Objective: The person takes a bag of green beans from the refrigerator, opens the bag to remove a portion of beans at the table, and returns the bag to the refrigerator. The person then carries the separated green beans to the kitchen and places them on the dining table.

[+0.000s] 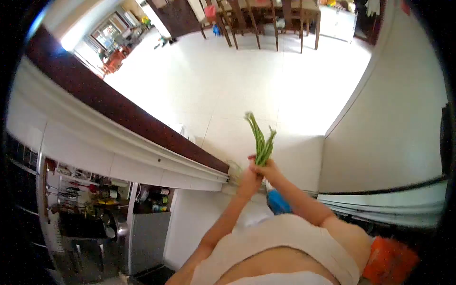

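A bunch of long green stalks (pixel 261 140) points up and away from me over the pale tiled floor (pixel 228 90), its tips spread into two groups. My left hand (pixel 251 175) and my right hand (pixel 268 169) are pressed together around the lower end of the bunch. The fingers of both are closed on it, and the lowest ends of the stalks are hidden between them. Below my right forearm is a blue object (pixel 278 202), partly covered.
A dark-framed sliding door track (pixel 142 135) runs diagonally at the left. Kitchen shelves with bottles (pixel 160 199) stand at lower left. A pale wall panel (pixel 384 114) is at right. Wooden chairs (pixel 280 23) surround a table at the back. Something orange-red (pixel 390 261) lies lower right.
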{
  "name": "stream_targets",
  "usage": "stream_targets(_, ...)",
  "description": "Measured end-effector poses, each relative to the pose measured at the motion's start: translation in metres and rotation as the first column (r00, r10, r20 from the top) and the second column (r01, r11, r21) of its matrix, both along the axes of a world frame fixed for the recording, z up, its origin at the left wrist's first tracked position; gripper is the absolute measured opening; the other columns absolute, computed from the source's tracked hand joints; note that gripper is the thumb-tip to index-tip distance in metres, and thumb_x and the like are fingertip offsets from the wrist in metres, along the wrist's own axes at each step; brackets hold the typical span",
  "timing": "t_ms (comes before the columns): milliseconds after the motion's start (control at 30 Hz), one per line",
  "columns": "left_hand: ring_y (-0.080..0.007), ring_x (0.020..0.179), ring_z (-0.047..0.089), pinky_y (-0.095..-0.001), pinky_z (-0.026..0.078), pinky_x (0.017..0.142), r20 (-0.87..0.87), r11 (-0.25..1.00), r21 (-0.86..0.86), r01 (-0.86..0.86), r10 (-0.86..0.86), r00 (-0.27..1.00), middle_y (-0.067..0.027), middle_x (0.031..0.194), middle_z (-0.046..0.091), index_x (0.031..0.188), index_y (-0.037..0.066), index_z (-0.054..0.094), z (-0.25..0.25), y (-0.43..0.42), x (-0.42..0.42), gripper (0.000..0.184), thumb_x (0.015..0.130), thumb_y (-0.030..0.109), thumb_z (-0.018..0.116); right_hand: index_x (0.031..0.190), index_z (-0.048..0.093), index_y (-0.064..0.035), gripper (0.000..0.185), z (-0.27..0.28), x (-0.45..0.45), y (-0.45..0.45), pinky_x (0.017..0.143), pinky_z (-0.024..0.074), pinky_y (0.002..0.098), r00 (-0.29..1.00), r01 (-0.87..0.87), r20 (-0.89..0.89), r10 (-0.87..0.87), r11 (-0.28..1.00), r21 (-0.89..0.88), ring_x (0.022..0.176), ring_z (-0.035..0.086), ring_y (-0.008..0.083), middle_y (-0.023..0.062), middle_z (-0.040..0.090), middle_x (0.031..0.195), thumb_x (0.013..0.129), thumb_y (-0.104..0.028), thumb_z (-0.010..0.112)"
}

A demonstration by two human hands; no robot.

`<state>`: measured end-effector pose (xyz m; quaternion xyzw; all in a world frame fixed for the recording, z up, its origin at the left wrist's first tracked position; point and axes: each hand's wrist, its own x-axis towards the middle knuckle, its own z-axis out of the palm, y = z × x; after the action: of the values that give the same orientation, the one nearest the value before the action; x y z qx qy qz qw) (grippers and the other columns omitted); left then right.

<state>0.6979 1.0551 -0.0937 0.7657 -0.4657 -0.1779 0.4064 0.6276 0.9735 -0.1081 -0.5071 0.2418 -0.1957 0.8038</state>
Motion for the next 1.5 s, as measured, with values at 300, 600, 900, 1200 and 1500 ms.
stream_targets(300,-0.028,0.08,0.054,-0.0338,0.044,0.067,-0.324,0.918,-0.386,-0.091,-0.042,0.945,-0.0154,0.088,0.056,0.102,0.0,0.046,0.091,-0.159,0.168,0.034,0.069,-0.005,0.053,0.088,0.061,0.0004,0.02,0.108,0.189,-0.151,0.074,0.0445,0.0265,0.99,0.119,0.112,-0.086,0.934,-0.337,0.082,0.055,0.0113,0.007,0.062,0.092,0.076,-0.015,0.061)
stream_targets(600,-0.0231,0.098,0.048,-0.0316,0.04,0.082,-0.402,0.885,-0.466,0.021,-0.232,0.885,-0.0109,0.11,0.046,0.116,0.003,0.034,0.062,-0.362,0.336,0.056,0.068,0.001,0.061,0.089,0.061,0.0001,0.021,0.115,0.347,-0.355,0.067,0.0442,0.0247,0.991,0.103,-0.028,-0.132,0.875,-0.474,0.074,0.054,0.0089,0.0041,0.061,0.081,0.076,-0.017,0.062)
stream_targets(900,-0.0307,0.121,0.026,-0.0367,0.023,0.099,-0.13,0.912,-0.401,0.088,-0.152,0.98,-0.0187,0.13,0.025,0.128,0.0,0.024,0.041,-0.535,0.537,0.072,0.072,0.015,0.067,0.081,0.06,-0.0014,0.016,0.146,0.489,-0.6,0.065,0.0429,0.0272,0.963,0.242,0.008,-0.271,0.848,-0.471,0.069,0.054,0.0116,0.0056,0.06,0.074,0.078,-0.017,0.06)
stream_targets(1200,-0.0303,0.116,0.036,-0.0399,0.03,0.095,-0.038,0.911,0.369,-0.185,0.213,0.976,-0.0173,0.125,0.037,0.123,0.0,0.035,-0.2,-0.578,0.83,0.05,0.082,0.024,0.054,0.075,0.056,-0.0066,0.018,0.154,0.681,-0.874,0.056,0.044,0.0304,0.833,0.436,0.369,-0.412,0.9,0.021,0.064,0.055,0.0164,0.0057,0.055,0.069,0.078,-0.023,0.062)
stream_targets(1500,-0.0297,0.112,0.04,-0.0405,0.032,0.093,-0.365,0.48,0.877,0.006,0.658,0.659,-0.0175,0.127,0.036,0.125,0.001,0.032,-0.247,-0.515,0.964,0.053,0.083,0.026,0.053,0.076,0.055,-0.004,0.014,0.223,0.9,-1.081,0.064,0.0467,0.0337,0.797,0.439,0.404,-0.448,0.89,0.122,0.068,0.054,0.0202,0.0079,0.056,0.07,0.08,-0.016,0.059)
